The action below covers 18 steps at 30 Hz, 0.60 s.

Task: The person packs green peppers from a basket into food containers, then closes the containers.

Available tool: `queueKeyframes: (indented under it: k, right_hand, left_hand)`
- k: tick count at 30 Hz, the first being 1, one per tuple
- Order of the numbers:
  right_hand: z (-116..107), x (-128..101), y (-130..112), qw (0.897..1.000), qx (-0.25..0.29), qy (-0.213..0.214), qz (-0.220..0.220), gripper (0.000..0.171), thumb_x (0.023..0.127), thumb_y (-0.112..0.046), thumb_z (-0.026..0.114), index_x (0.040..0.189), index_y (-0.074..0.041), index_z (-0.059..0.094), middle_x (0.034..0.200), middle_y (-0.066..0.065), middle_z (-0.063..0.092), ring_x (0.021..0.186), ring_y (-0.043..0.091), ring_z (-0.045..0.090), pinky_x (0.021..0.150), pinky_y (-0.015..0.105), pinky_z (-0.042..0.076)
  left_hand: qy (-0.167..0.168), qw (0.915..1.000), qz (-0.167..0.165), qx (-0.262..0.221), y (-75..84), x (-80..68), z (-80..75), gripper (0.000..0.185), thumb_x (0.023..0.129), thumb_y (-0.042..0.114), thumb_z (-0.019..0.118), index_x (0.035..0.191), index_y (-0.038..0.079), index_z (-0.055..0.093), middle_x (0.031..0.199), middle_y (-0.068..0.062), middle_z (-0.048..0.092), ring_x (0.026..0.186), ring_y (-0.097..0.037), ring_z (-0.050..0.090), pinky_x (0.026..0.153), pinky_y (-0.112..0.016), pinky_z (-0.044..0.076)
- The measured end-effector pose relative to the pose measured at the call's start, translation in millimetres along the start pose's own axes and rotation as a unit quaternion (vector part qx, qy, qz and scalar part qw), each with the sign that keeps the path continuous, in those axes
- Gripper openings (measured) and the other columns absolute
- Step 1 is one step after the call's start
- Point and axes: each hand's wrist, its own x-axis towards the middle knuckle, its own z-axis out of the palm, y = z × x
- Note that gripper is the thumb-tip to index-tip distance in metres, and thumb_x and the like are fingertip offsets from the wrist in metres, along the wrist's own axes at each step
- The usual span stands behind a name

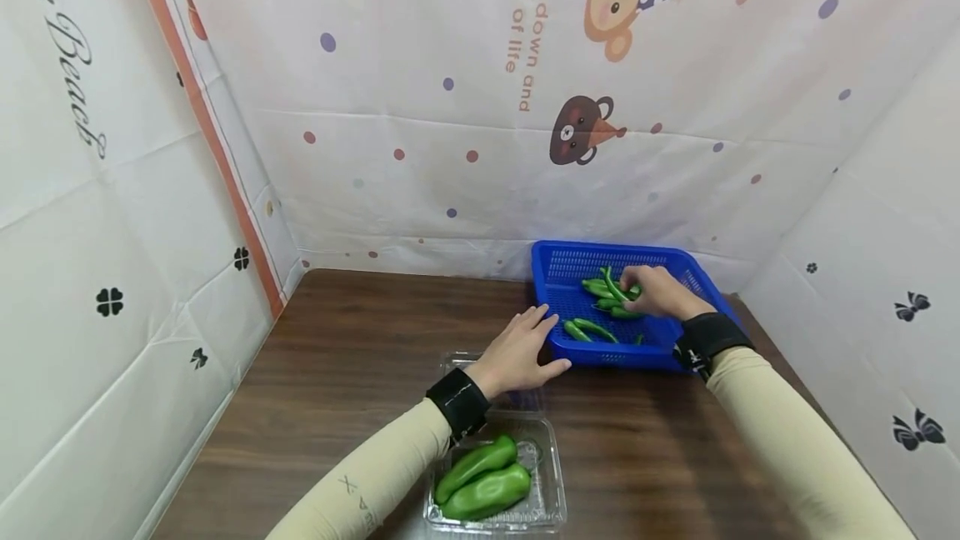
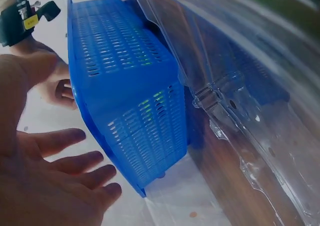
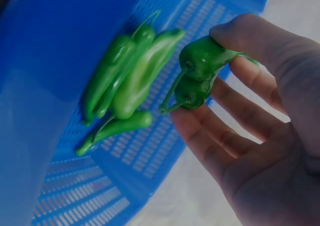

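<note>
Head view, right of centre: our right grip [image 1: 660,290] pinches green peppers [image 1: 617,288] in the blue basket [image 1: 558,261]; our left grip [image 1: 521,348] rests released beside it.

The head view is bright and evenly lit, with soft shadows on the dark brown wooden bench [image 1: 360,373] and bent edges. Both wrist views are dimmer and hazy; the clear plastic clamshell box [image 2: 250,101] shows glare, and the blurred small green peppers [image 3: 125,81] lack focus.
</note>
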Motion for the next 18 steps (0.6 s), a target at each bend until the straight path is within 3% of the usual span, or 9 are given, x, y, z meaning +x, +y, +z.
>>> queueKeyframes:
  k: [5, 18]
  right_hand:
    - [0.4, -3.7, -16.2, 0.999, 0.001, 0.028, -0.038, 0.021, 0.087, -0.005, 0.079, 0.101, -0.004, 0.063, 0.098, 0.012, 0.064, 0.069, 0.018, 0.047, 0.07, 0.04, 0.043]
    - [3.3, -17.0, -60.0, 0.995, -0.007, 0.052, -0.091, 0.03, 0.086, -0.007, 0.082, 0.109, -0.007, 0.063, 0.095, 0.005, 0.062, 0.072, 0.015, 0.048, 0.064, 0.034, 0.043]
  left_hand:
    - [-0.001, 0.9993, 0.02, -0.031, -1.5, -1.0, -0.6, 0.08, 0.099, 0.052, 0.063, 0.159, 0.005, 0.037, 0.166, -0.017, 0.03, 0.153, -0.032, 0.029, 0.125, -0.045, 0.022]
    - [-0.022, 0.9953, 0.045, -0.083, -11.7, -16.8, -7.2, 0.099, 0.09, 0.061, 0.07, 0.164, 0.014, 0.025, 0.17, -0.008, 0.021, 0.156, -0.022, 0.02, 0.127, -0.042, 0.016]
